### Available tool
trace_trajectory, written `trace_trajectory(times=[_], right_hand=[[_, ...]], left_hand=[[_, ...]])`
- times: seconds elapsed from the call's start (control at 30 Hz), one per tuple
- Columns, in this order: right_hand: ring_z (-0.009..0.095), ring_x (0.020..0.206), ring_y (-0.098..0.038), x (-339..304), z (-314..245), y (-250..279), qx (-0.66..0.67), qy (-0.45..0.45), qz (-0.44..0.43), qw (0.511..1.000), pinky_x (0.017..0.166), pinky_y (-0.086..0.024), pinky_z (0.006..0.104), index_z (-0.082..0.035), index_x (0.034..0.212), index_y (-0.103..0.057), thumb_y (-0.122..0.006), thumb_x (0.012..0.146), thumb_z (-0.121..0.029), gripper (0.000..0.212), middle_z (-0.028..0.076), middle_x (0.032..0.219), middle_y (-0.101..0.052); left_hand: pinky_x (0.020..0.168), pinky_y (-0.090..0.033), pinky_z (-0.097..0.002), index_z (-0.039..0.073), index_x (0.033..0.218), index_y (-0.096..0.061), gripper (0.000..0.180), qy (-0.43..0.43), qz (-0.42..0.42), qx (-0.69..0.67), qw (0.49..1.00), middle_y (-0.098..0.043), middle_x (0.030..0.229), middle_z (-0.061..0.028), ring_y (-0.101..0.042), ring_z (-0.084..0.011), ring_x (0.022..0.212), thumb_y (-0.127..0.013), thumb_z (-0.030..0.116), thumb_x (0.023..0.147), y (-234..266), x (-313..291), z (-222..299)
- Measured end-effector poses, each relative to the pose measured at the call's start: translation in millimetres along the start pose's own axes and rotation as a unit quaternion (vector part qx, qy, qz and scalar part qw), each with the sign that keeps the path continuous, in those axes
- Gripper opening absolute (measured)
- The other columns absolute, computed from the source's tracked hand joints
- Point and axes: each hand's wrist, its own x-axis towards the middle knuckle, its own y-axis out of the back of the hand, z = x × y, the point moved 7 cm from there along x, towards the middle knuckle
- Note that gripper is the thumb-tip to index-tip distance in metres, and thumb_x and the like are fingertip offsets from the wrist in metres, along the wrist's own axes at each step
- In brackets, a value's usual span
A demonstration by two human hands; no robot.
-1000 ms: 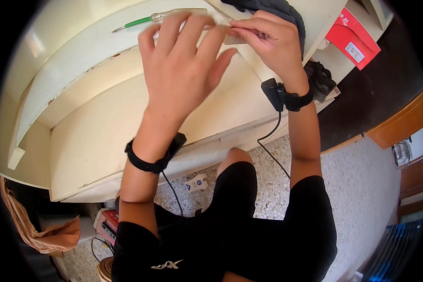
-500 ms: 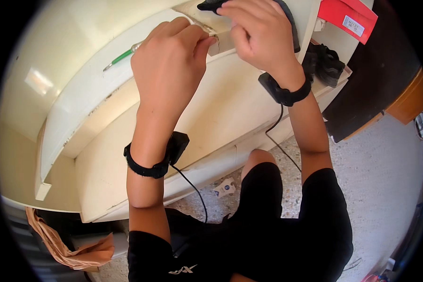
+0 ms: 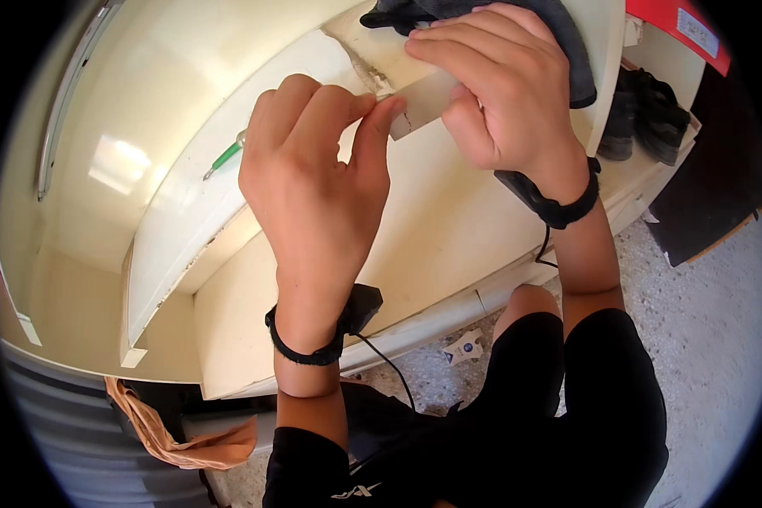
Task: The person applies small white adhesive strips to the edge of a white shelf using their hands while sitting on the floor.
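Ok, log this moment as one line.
left hand: thumb and forefinger nearly together at shelf, anything held unclear | right hand: open near dark cloth | screwdriver: partly behind left hand

The left hand [image 3: 313, 173], its fingers spread 1 s ago, now has its thumb and forefinger tips drawn close together at the end of a pale, flat strip [image 3: 423, 100]; the right hand [image 3: 516, 93], then pinching, now reaches its fingers out over that strip; the screwdriver with a green shaft [image 3: 223, 161] and clear handle, then mostly exposed, has its handle largely hidden behind the left hand; the view has shifted, cutting off more of the red cardboard box [image 3: 659, 17] and bringing in a slim metallic rail [image 3: 66, 93].
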Motion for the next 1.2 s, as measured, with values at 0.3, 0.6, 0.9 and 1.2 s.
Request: trace_trajectory(times=[0.3,0.6,0.9,1.2], right_hand=[[0.031,0.087,-0.071,-8,3,-3,-0.002,0.02,0.064,0.998,0.087,-0.055,0.0444,0.002,0.093,-0.074,-0.064,0.061,-0.014,0.037,0.015,0.093,-0.075],[0.033,0.081,-0.069,-13,7,-6,0.003,0.055,0.111,0.992,0.082,-0.054,0.0441,0.005,0.09,-0.072,-0.064,0.059,-0.016,0.038,0.017,0.09,-0.073],[0.032,0.082,-0.068,-12,4,-4,0.002,0.042,0.108,0.993,0.084,-0.053,0.0432,0.003,0.09,-0.071,-0.065,0.06,-0.016,0.036,0.015,0.09,-0.072],[0.032,0.082,-0.068,-11,3,-3,0.008,0.035,0.098,0.995,0.085,-0.053,0.0435,0.003,0.09,-0.071,-0.064,0.06,-0.016,0.036,0.015,0.09,-0.072]], left_hand=[[0.073,-0.059,-0.028,-0.002,0.083,-0.07,0.022,0.026,-0.054,0.034,0.998,-0.067,0.081,-0.0069,-0.065,-0.0165,0.074,-0.091,0.003,0.078,5,5,8],[0.073,-0.059,-0.029,-0.002,0.085,-0.073,0.016,0.028,-0.032,0.071,0.997,-0.07,0.082,-0.0077,-0.068,-0.0174,0.075,-0.088,0.002,0.083,2,4,17],[0.078,-0.058,-0.029,0.0,0.09,-0.077,0.017,0.037,-0.032,0.082,0.995,-0.072,0.081,-0.0078,-0.07,-0.0173,0.078,-0.09,0.004,0.081,8,3,14],[0.078,-0.059,-0.0282,-0.001,0.088,-0.074,0.022,0.054,-0.054,0.064,0.995,-0.072,0.083,-0.0071,-0.07,-0.0163,0.077,-0.093,0.005,0.077,6,6,12]])
